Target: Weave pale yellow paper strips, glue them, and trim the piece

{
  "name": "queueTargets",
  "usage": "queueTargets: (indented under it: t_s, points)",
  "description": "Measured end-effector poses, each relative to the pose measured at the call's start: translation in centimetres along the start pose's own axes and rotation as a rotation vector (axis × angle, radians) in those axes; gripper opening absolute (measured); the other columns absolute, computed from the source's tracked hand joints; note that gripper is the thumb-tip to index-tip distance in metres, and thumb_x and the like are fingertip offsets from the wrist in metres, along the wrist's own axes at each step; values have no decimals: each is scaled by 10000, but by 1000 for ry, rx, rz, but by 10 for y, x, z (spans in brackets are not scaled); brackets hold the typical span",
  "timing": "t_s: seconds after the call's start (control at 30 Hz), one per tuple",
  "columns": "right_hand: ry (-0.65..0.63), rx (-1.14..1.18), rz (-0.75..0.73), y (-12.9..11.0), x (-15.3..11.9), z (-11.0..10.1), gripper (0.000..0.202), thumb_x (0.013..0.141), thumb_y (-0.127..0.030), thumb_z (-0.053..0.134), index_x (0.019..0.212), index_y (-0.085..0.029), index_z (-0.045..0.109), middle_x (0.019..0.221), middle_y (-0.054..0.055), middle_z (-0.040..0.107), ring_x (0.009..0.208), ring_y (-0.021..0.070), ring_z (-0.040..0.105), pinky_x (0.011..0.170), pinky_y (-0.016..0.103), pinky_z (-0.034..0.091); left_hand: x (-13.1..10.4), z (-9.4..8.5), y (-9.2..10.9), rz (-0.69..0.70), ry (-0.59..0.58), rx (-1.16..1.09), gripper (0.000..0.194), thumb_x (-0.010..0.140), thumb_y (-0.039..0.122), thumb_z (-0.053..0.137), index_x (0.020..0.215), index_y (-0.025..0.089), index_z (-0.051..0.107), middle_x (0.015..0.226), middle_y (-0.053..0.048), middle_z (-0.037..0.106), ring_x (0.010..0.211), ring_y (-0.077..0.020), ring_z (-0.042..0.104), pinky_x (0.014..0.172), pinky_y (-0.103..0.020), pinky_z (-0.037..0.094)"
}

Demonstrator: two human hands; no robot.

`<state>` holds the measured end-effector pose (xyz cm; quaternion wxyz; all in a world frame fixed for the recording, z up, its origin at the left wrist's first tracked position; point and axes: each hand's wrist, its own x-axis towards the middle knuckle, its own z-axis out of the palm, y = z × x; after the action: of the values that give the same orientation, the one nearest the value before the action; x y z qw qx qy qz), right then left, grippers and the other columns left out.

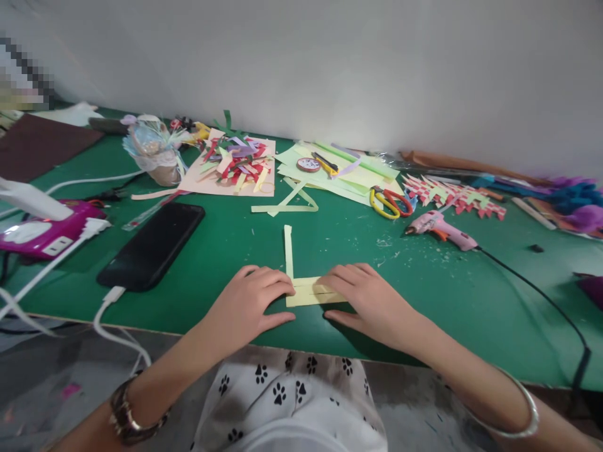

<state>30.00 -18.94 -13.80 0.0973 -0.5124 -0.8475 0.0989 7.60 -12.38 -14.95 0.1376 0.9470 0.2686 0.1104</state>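
Observation:
Pale yellow paper strips (306, 292) lie side by side near the front edge of the green table, and a narrow strip (289, 251) stretches away from their left end. My left hand (257, 298) rests at that left end, fingertips touching the paper, thumb apart from the fingers. Over the right part of the strips lies my right hand (362, 298), its fingers spread on the paper and its thumb at the near side; it hides the right end. A folded yellow strip (301, 204) is farther back.
A black phone (153, 247) with a white cable lies left. Behind are colourful paper scraps (242, 160), paper sheets (339, 169) and yellow-red scissors (389, 202). A pink glue gun (440, 230) with a black cord lies right, near a red-white woven paper piece (452, 196).

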Motion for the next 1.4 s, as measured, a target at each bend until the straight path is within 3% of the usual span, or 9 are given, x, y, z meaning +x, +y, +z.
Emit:
queueTargets:
  t_s: [0.13,0.27,0.6,0.87,0.97,1.13,1.4]
  points:
    - [-37,44,115,9,-13,-3,241,836,-202,532,1077,-210,534,1000,66,580,904,202,543,749,334,394,2,-1,-2,-36,-17,-35,168,848,362,531,924,242,620,1019,14,655,923,-165,577,802,-316,321]
    - [-39,34,137,15,-17,-5,198,880,-218,476,1062,-226,553,980,48,592,884,179,555,770,338,328,2,0,-2,-49,-2,-43,146,849,346,529,912,258,627,1017,20,660,912,-163,583,833,-336,290]
    - [-17,55,74,20,-15,-11,168,905,-249,445,1014,-231,572,935,29,625,850,144,567,868,355,227,-2,3,3,-67,83,-14,149,854,255,486,898,260,629,1009,35,670,915,-150,593,859,-345,272]
    - [143,-102,-57,11,-4,-29,253,926,-190,384,824,-202,615,850,17,629,776,117,557,902,370,176,-2,10,18,-61,236,83,93,779,273,564,839,220,611,930,23,686,856,-158,615,898,-363,294]
    - [87,-112,-100,6,3,-34,168,897,-231,461,852,-192,619,875,31,626,792,135,556,896,366,191,-1,11,24,-58,266,165,114,787,299,562,832,204,606,881,4,692,810,-173,623,890,-379,316]
    - [-91,-27,-106,7,7,-22,206,824,-297,579,998,-189,605,945,57,610,856,168,553,825,326,261,-1,14,24,-45,276,212,92,824,271,547,812,203,608,838,17,692,764,-163,625,865,-376,335]
    - [-15,-84,-99,6,5,-7,153,860,-144,481,933,-170,613,910,44,611,824,142,545,854,334,240,-5,19,27,-33,382,224,129,860,206,504,817,204,625,838,32,691,759,-136,633,875,-360,331]
